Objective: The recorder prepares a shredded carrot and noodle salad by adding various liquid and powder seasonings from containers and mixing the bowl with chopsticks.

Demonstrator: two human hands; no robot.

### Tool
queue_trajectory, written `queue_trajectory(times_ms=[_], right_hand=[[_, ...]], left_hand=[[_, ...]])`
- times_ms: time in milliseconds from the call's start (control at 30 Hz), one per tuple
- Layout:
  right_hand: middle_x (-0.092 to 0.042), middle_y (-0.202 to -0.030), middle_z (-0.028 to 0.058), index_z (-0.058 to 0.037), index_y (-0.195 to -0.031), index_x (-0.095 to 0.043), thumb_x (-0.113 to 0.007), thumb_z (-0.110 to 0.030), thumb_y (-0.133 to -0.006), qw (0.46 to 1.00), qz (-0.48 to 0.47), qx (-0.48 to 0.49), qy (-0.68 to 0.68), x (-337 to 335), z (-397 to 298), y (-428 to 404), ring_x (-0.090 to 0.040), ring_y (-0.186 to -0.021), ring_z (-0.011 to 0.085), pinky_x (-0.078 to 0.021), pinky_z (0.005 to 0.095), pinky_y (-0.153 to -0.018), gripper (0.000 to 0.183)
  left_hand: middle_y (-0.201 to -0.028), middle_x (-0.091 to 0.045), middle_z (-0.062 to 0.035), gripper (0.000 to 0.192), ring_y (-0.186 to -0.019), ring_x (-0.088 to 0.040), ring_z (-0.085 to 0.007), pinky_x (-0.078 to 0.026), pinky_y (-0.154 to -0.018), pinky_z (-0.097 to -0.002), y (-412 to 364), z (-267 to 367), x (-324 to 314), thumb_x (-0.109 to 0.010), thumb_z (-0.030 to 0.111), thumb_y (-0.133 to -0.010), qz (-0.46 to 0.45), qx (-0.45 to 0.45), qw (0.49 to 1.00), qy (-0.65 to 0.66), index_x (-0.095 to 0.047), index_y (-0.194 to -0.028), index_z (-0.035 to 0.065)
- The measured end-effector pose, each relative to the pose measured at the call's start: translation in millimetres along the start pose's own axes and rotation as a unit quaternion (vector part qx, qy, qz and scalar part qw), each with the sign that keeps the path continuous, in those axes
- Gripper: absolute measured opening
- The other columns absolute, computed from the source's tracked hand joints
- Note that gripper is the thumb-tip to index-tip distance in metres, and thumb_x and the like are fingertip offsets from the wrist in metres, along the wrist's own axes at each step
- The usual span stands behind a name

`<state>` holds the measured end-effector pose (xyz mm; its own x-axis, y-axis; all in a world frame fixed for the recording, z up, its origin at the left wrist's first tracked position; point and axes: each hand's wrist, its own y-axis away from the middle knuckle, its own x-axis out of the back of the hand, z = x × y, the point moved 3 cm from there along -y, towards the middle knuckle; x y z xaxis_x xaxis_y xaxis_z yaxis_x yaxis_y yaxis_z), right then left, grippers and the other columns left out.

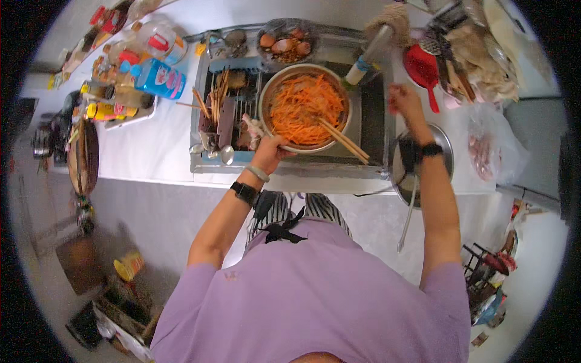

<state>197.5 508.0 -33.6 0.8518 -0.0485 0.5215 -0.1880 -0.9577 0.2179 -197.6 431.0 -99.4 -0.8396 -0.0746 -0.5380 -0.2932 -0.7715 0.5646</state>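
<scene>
My left hand (271,153) grips the near left rim of a metal bowl (265,88) over the sink. Shredded carrot (305,109) fills the bowl. A pair of wooden chopsticks (347,143) leans in it, with the ends over the near right rim. My right hand (405,102) is raised to the right of the bowl, blurred, its fingers bent; whether they hold anything small cannot be seen. Near it are the faucet (370,54) and a red ladle (420,68). Below my right wrist lies a round metal lid or pan (440,145), partly hidden by the arm.
Left of the bowl stand a utensil holder (224,120) with chopsticks and several spoons. A bowl of eggshells (285,43) sits behind. Bottles, among them a blue one (161,79), crowd the left counter. A plastic bag (492,145) lies at the right.
</scene>
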Motion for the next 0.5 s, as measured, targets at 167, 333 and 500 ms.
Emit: queue_trajectory(times_ms=[167,333,500], right_hand=[[-0.063,-0.079,0.0132,0.0007,-0.121,-0.046,-0.066,-0.036,-0.087,0.964,-0.075,-0.207,-0.145,-30.4,27.9,-107.4,-0.059,-0.054,0.0192,-0.0508,0.0332,-0.048,0.054],[-0.061,-0.073,0.0111,-0.0009,-0.105,-0.053,-0.064,-0.038,-0.088,0.963,-0.144,-0.175,-0.149,-44.2,65.0,-152.8,-0.057,-0.054,0.0181,-0.0477,0.0329,-0.046,0.042],[-0.057,-0.066,0.0063,-0.0034,-0.089,-0.055,-0.055,-0.032,-0.094,0.936,-0.223,-0.196,-0.187,-21.9,95.1,-180.8,-0.053,-0.052,0.0147,-0.0431,0.0310,-0.044,0.029]], left_hand=[[-0.083,-0.059,-0.0067,0.012,-0.079,-0.063,-0.0192,-0.060,-0.067,-0.0364,-11.9,-0.9,-7.9,-0.051,0.009,-0.086,0.011,-0.001,1.000,-0.019,-0.055,-0.079,0.0000],[-0.102,-0.064,-0.0076,0.034,-0.084,-0.064,-0.0197,-0.057,-0.067,-0.0337,-18.3,-0.5,-32.9,-0.052,0.007,-0.084,-0.010,0.007,0.999,-0.031,-0.052,-0.117,0.0011],[-0.106,-0.063,-0.0072,0.039,-0.085,-0.063,-0.0188,-0.057,-0.066,-0.0342,-39.4,-5.4,-48.2,-0.053,0.008,-0.083,-0.038,0.010,0.998,-0.040,-0.050,-0.122,0.0038]])
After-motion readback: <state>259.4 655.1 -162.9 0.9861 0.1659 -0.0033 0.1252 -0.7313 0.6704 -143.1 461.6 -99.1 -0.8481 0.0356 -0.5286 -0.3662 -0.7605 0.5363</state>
